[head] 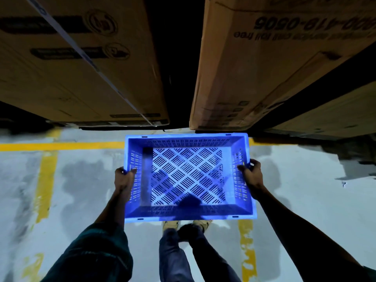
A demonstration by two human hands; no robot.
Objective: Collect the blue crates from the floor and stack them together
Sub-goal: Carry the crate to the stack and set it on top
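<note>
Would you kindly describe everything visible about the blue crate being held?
The blue crate looks like moulded plastic, rectangular and empty, with slotted walls and a diagonal-slotted base. It sits level, open side up, above the grey floor. The left hand and right hand grip its short sides; nothing else touches it.

There was one blue crate [189, 176] and it was empty. Two hands held it, the left hand [124, 180] and the right hand [251, 176]. Two large cardboard boxes stood far, one left [81, 64], one right [264, 68]. Two shoes [171, 224] showed near.
</note>
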